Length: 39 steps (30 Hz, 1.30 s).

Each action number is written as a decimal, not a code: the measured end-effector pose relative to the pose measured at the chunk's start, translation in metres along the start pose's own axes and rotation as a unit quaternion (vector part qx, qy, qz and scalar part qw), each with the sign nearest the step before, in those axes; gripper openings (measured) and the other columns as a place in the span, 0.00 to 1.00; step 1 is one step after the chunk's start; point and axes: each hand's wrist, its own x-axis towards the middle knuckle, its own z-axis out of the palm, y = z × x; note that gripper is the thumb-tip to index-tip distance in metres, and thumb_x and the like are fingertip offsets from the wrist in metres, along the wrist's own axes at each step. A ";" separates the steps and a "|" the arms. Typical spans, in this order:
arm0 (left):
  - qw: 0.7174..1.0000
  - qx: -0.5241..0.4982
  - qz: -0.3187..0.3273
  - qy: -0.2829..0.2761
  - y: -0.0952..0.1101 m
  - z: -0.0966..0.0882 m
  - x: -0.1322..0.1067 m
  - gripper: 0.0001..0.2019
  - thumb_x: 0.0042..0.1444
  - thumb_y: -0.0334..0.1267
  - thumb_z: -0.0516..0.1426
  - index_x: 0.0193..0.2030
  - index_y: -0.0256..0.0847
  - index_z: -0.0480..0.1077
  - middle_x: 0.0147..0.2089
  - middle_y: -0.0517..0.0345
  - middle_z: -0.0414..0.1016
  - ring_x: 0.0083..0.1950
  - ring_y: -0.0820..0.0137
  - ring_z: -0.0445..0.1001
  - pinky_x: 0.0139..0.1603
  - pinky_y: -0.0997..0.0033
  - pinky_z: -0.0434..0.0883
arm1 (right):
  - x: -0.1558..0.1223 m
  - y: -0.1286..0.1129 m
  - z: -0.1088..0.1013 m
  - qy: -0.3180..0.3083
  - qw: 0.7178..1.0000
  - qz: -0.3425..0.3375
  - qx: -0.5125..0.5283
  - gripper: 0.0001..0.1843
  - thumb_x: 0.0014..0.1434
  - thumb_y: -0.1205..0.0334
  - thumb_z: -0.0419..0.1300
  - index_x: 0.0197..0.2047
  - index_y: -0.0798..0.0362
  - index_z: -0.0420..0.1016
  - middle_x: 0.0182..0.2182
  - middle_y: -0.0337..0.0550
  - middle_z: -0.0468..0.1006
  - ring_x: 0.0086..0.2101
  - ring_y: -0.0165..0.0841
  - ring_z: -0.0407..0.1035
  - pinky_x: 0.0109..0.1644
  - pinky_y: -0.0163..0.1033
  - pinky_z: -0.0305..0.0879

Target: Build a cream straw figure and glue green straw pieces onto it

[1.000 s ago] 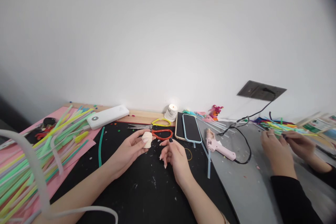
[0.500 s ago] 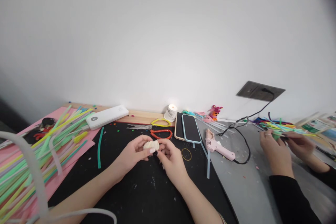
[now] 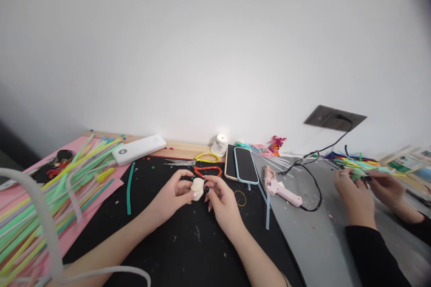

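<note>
A small cream-coloured, fuzzy-looking lump [image 3: 197,189] is pinched between the thumb and fingers of my left hand [image 3: 178,193], above the black mat [image 3: 188,242]. Right beside it, my right hand [image 3: 218,197] has its thumb and fingertips drawn together. Dark nails show there, and I cannot make out whether anything small is between those fingertips. Just beyond my hands lie scissors [image 3: 207,171] with red and yellow handles, their blades pointing left. A teal pipe cleaner strip [image 3: 130,188] lies on the mat to the left.
Many pastel strips [image 3: 37,215] on pink paper fill the left. A white power bank [image 3: 139,149], a lit candle cup [image 3: 220,144] and two phones [image 3: 245,165] stand along the back. Right are a rubber band [image 3: 240,198], a corded pink glue gun [image 3: 281,189] and another person's hands [image 3: 357,197].
The cream lump has turned from lying lengthwise to a more upright, rounder view in my left hand. My right fingertips have drawn slightly away from it to the right.
</note>
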 end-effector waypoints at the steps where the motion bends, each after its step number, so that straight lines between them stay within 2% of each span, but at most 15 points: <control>1: 1.000 0.002 0.002 0.006 0.001 0.000 0.000 0.21 0.47 0.36 0.63 0.46 0.42 0.59 0.35 0.57 0.77 0.33 0.68 0.74 0.34 0.69 0.68 | 0.001 0.000 -0.001 0.014 1.000 0.004 -0.004 0.11 0.56 0.61 0.53 0.42 0.53 0.70 0.29 0.39 0.69 0.23 0.27 0.62 0.20 0.30 0.57; 3: 1.000 0.009 0.001 0.017 0.002 0.000 -0.001 0.23 0.48 0.38 0.62 0.49 0.42 0.60 0.37 0.56 0.77 0.35 0.68 0.74 0.35 0.69 0.68 | 0.001 0.000 -0.002 0.041 0.999 0.010 -0.025 0.08 0.58 0.59 0.52 0.33 0.54 0.69 0.22 0.36 0.67 0.19 0.26 0.59 0.20 0.30 0.55; 5: 1.000 0.015 -0.005 0.025 0.005 -0.001 -0.002 0.24 0.48 0.38 0.62 0.52 0.42 0.61 0.38 0.55 0.76 0.35 0.68 0.74 0.36 0.69 0.69 | 0.002 0.001 -0.005 0.050 0.998 0.014 -0.045 0.14 0.59 0.57 0.51 0.25 0.53 0.65 0.17 0.34 0.63 0.16 0.25 0.56 0.19 0.31 0.53; 9: 0.999 0.009 -0.014 0.034 0.007 -0.002 -0.004 0.22 0.48 0.39 0.62 0.51 0.42 0.65 0.43 0.53 0.75 0.38 0.67 0.74 0.38 0.69 0.70 | 0.002 0.005 -0.006 0.023 0.998 0.009 -0.063 0.20 0.61 0.55 0.49 0.19 0.52 0.61 0.15 0.34 0.62 0.15 0.25 0.56 0.20 0.31 0.52; 14: 0.999 -0.022 -0.024 0.038 0.005 -0.004 -0.004 0.19 0.47 0.38 0.63 0.46 0.42 0.67 0.40 0.55 0.76 0.38 0.67 0.74 0.38 0.69 0.69 | 0.001 0.008 -0.006 0.013 0.998 -0.001 -0.063 0.21 0.62 0.55 0.49 0.19 0.52 0.61 0.14 0.34 0.62 0.15 0.25 0.55 0.20 0.31 0.51; 20: 0.999 -0.018 -0.017 0.022 0.006 -0.004 -0.004 0.18 0.51 0.39 0.61 0.47 0.42 0.63 0.37 0.55 0.78 0.37 0.70 0.74 0.39 0.72 0.68 | 0.002 0.009 -0.006 0.018 0.998 0.003 -0.057 0.21 0.62 0.54 0.49 0.19 0.52 0.62 0.14 0.35 0.63 0.14 0.26 0.55 0.19 0.32 0.51; 24: 0.999 -0.012 -0.014 0.036 0.008 -0.004 -0.005 0.17 0.50 0.40 0.62 0.46 0.42 0.64 0.38 0.55 0.79 0.38 0.69 0.74 0.41 0.70 0.68 | 0.001 0.008 -0.007 0.017 0.998 0.000 -0.061 0.22 0.62 0.53 0.49 0.18 0.52 0.62 0.14 0.35 0.62 0.14 0.26 0.55 0.19 0.32 0.51; 31: 0.999 -0.010 0.007 0.051 0.007 -0.004 -0.005 0.16 0.48 0.40 0.62 0.43 0.42 0.66 0.34 0.57 0.78 0.36 0.69 0.74 0.38 0.71 0.68 | 0.002 0.008 -0.007 0.018 0.998 0.005 -0.062 0.22 0.61 0.53 0.49 0.18 0.52 0.63 0.13 0.35 0.62 0.14 0.26 0.56 0.19 0.32 0.50; 36: 0.994 -0.046 -0.024 0.098 0.012 0.002 -0.006 0.18 0.48 0.44 0.62 0.43 0.43 0.64 0.33 0.60 0.74 0.33 0.69 0.75 0.38 0.67 0.71 | 0.001 0.008 -0.007 0.021 0.998 0.003 -0.065 0.21 0.61 0.55 0.49 0.18 0.52 0.63 0.14 0.35 0.62 0.15 0.26 0.55 0.19 0.32 0.50; 39: 0.990 -0.076 -0.022 0.121 0.013 0.004 -0.005 0.19 0.49 0.43 0.62 0.45 0.43 0.62 0.29 0.64 0.70 0.32 0.71 0.73 0.40 0.66 0.72 | 0.001 0.008 -0.007 0.020 0.997 0.001 -0.070 0.21 0.62 0.55 0.49 0.18 0.52 0.63 0.14 0.35 0.62 0.15 0.26 0.56 0.20 0.32 0.50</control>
